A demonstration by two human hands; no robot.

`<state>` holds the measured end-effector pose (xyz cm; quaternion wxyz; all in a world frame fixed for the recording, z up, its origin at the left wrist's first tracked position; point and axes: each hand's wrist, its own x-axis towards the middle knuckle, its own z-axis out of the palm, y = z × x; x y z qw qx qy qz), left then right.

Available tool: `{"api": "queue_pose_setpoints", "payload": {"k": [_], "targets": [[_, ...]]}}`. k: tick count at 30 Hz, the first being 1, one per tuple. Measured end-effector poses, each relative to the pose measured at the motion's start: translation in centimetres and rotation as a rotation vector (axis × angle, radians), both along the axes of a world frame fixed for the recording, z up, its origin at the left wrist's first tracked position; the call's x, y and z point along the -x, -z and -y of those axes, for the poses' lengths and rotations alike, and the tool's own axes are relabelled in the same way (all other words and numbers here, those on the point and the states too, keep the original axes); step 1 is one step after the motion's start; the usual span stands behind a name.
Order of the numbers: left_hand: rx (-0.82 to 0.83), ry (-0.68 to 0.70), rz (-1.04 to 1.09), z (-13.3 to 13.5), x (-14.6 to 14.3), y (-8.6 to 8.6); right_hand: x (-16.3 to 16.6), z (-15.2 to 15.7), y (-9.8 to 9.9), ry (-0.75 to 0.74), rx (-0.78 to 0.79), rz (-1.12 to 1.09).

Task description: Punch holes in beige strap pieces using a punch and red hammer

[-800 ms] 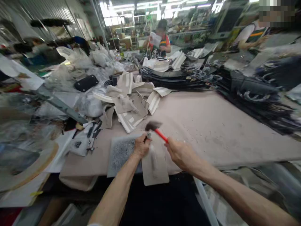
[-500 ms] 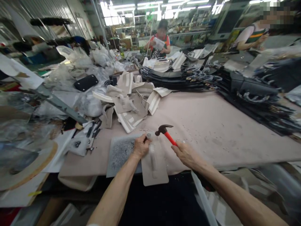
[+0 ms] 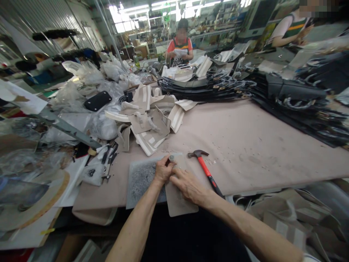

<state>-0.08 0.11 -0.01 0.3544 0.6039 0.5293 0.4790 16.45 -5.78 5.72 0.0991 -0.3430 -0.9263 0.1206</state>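
Left hand (image 3: 163, 171) gripping upright tool (image 3: 171, 158), right hand (image 3: 188, 185), grip unclear, hammer (image 3: 205, 167) slanting, head away

Two bare forearms reach in from the near side and converge at the middle. The left forearm (image 3: 136, 223) slants far and rightward; its left hand (image 3: 163, 170) is curled into a grip, thumb side up. The longer-looking right forearm (image 3: 248, 225) slants far and leftward. Its right hand (image 3: 189, 186) is back-up, fingers (image 3: 177, 175) bent, their tips just beside the left hand; whether they touch is unclear.
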Motion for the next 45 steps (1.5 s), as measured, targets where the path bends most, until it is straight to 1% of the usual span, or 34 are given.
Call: {"api": "queue_pose_setpoints", "payload": {"k": [1, 3, 5, 7, 9, 10, 12, 15, 16, 18, 21, 24, 26, 30, 34, 37, 40, 42, 45], "targets": [[0.018, -0.019, 0.045, -0.1, -0.1, 0.0, 0.5, 0.1, 0.3, -0.001, 0.008, 0.035], [0.060, -0.085, 0.155, -0.5, -0.3, 0.0, 1.0, 0.3, 0.7, 0.052, -0.026, 0.093], [0.110, -0.202, 0.280, -1.0, -0.3, -0.1, 1.3, 0.7, 0.5, 0.108, -0.104, 0.141], [0.136, -0.345, 0.404, -1.6, 0.0, -0.5, 1.4, 1.0, -0.3, 0.159, -0.183, 0.190], [0.101, -0.435, 0.473, -2.0, 0.7, -1.6, 1.5, 1.1, -1.6, 0.227, -0.224, 0.238], [0.056, -0.451, 0.480, -2.1, 1.2, -2.4, 1.5, 0.9, -2.3, 0.273, -0.224, 0.255], [-0.047, -0.433, 0.447, -2.1, 2.0, -4.3, 1.5, 0.5, -3.6, 0.381, -0.177, 0.276], [-0.140, -0.376, 0.357, -1.4, 2.8, -6.7, 1.6, -0.3, -4.5, 0.537, -0.017, 0.289], [-0.145, -0.351, 0.312, -1.1, 2.9, -7.1, 1.7, -0.5, -4.5, 0.583, 0.028, 0.285], [-0.141, -0.297, 0.207, -0.4, 2.8, -7.5, 2.0, -0.6, -4.3, 0.658, 0.085, 0.258], [-0.126, -0.231, 0.089, 0.4, 2.2, -6.8, 2.2, -0.3, -3.7, 0.721, 0.121, 0.187], [-0.084, -0.206, 0.088, 0.7, 1.6, -5.6, 2.2, 0.3, -2.9, 0.790, 0.137, 0.100], [-0.043, -0.189, 0.112, 0.6, 1.2, -4.8, 2.3, 0.6, -2.3, 0.810, 0.176, 0.052], [0.034, -0.129, 0.143, 0.1, 0.4, -3.5, 2.9, 1.0, -1.0, 0.746, 0.283, 0.004], [0.095, -0.055, 0.207, -0.5, -0.5, -2.3, 3.4, 1.2, -0.5, 0.679, 0.258, -0.016], [0.128, -0.061, 0.233, -0.7, -0.7, -1.3, 3.7, 1.3, -0.3, 0.665, 0.254, -0.007], [0.158, -0.065, 0.260, -0.7, -0.4, -0.6, 3.9, 1.3, 0.0, 0.681, 0.302, -0.013], [0.174, -0.051, 0.287, -0.6, -0.3, -0.4, 3.6, 1.2, 0.1, 0.670, 0.335, -0.054], [0.182, -0.030, 0.295, -0.4, -0.1, -0.3, 2.2, 1.0, 0.3, 0.659, 0.362, -0.203]]}}
